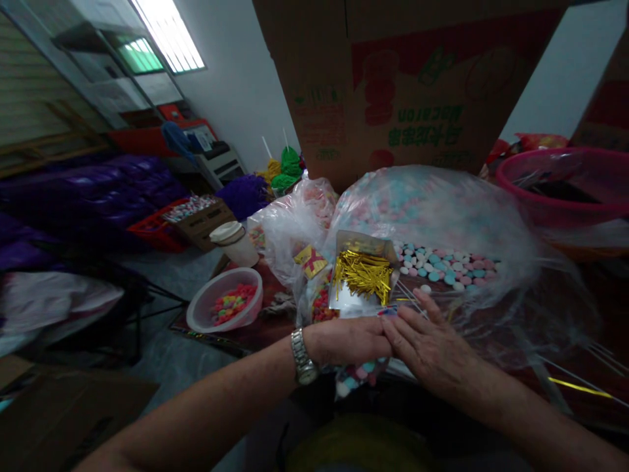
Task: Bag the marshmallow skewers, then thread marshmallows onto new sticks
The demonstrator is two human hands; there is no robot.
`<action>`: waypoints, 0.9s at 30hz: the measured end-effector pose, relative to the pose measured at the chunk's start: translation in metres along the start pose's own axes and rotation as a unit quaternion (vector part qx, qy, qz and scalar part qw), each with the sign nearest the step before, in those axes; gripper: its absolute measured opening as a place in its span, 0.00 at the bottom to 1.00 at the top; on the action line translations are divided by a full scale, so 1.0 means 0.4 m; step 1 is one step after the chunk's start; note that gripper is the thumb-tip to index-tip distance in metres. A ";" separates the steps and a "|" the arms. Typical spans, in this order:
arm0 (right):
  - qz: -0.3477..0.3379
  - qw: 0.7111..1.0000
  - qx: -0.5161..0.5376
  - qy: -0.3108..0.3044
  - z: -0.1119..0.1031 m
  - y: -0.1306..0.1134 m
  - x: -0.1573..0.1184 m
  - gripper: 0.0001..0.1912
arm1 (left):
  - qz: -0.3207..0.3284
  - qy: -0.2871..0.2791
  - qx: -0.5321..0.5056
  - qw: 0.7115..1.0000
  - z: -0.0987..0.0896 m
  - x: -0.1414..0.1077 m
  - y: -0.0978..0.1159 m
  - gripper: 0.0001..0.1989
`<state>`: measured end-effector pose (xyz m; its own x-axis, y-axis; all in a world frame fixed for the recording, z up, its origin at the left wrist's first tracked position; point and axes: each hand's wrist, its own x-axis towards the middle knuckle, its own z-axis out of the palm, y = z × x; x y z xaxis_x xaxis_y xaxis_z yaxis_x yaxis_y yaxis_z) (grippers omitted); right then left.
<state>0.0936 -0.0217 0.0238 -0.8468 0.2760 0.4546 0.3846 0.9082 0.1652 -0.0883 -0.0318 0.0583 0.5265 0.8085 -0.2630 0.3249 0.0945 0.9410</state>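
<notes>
Small candy bag (361,376) looks filled; left hand (348,341) clenched, seemingly on its neck; right hand (435,347) against left (grip hidden, can't tell); no gold tie (362,274) visible on it.

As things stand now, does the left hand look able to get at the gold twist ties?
Probably yes: the gold twist ties lie just beyond the left hand, uncovered. But its fingers look closed on the small candy bag, and may need freeing first.

Pretty dim room tbh, brightest bit is the glowing white barred window (170,33) up left in a plain pale blue-grey wall (238,78). Grey marbled floor (171,367) beside a dark reddish-brown desk (269,283).
</notes>
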 end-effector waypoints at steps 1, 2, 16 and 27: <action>0.003 1.000 0.013 -0.019 0.010 -0.006 -0.010 0.13 | -0.005 -0.031 0.042 0.999 0.003 -0.005 0.001 0.04; 0.026 0.998 0.052 -0.034 0.019 -0.013 -0.020 0.12 | -0.006 -0.058 0.116 0.992 0.006 -0.010 0.003 0.05; 0.408 0.743 0.529 -0.044 0.122 0.072 0.067 0.23 | 0.268 0.378 0.339 0.819 -0.090 -0.102 -0.022 0.08; 0.450 0.840 0.302 -0.026 0.393 0.184 0.311 0.09 | -0.022 0.534 -0.174 0.827 -0.176 -0.119 -0.094 0.14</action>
<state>-0.0413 0.1290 -0.0449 -0.3332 0.9358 0.1152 0.6341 0.3129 -0.7072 -0.1807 -0.0331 0.0504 -0.5345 0.8343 -0.1351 -0.0185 0.1483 0.9888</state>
